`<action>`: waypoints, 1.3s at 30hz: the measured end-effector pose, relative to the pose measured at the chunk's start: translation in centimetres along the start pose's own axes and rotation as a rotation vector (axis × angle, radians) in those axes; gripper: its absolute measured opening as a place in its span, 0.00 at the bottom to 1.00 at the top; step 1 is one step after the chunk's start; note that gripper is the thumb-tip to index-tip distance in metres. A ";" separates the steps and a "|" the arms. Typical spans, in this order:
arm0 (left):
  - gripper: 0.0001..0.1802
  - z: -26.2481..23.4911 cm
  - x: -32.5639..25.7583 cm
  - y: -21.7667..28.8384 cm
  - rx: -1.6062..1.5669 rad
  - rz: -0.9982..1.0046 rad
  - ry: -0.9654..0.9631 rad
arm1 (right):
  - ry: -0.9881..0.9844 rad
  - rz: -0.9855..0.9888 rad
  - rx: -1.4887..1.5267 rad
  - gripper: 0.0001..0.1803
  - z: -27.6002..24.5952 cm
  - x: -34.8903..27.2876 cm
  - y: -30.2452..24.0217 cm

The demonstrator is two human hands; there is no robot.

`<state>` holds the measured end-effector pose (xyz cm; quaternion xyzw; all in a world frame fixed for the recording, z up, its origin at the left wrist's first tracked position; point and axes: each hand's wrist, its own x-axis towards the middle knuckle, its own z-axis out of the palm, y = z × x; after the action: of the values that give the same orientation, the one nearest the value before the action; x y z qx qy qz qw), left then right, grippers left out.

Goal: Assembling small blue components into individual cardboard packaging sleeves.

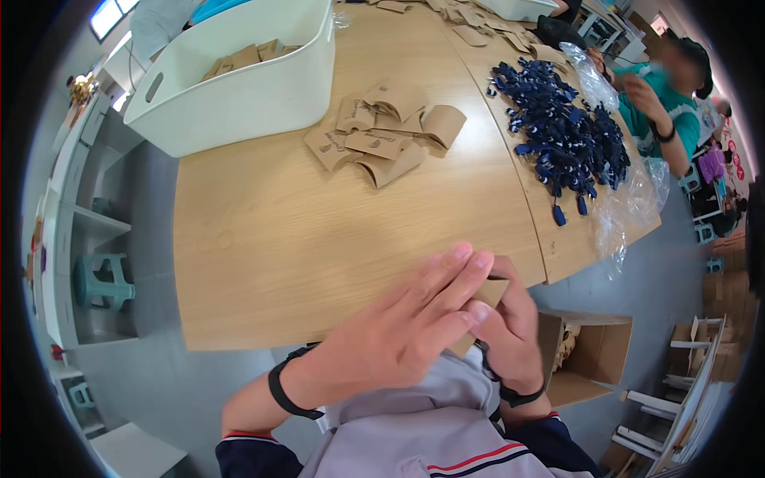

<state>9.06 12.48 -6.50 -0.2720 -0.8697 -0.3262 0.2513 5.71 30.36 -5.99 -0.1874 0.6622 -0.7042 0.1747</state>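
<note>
A small brown kraft-paper pillow box [492, 293] is held just off the near table edge, in front of my body. My right hand [514, 334] wraps round its right side, fingers curled behind and thumb on the near face. From the left, my left hand [406, 327] closes against the same box, its fingers fairly straight across the top and its thumb close to the right thumb. Much of the box is hidden under the fingers. Farther up the table lies a loose pile of similar brown pillow boxes [386, 143] with dark print.
A white tub [239, 95] with more brown boxes stands at the far left. A heap of navy-blue small corded items [566, 127] lies at the right beside clear plastic bags [629, 203]. A co-worker in teal [685, 119] sits beyond. An open carton [594, 354] stands below the table.
</note>
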 end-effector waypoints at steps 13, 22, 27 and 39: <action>0.16 -3.2 2.0 -0.6 -0.377 -0.595 -0.151 | 0.015 -0.648 -0.921 0.14 -0.8 1.5 -1.5; 0.09 0.7 0.0 -0.6 -0.877 -0.683 0.324 | 0.219 -0.549 -0.877 0.15 1.9 1.8 -2.4; 0.09 4.1 -0.9 0.2 -0.442 -0.469 0.747 | 0.391 -0.592 -0.605 0.11 4.8 2.3 0.4; 0.09 2.1 -0.5 1.0 -1.105 -0.830 0.265 | -0.046 -0.565 -0.875 0.19 -0.3 3.4 0.9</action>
<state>9.55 14.46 -7.79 0.0367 -0.5706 -0.8197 0.0349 2.62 28.84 -6.74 -0.4295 0.8142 -0.3769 -0.1023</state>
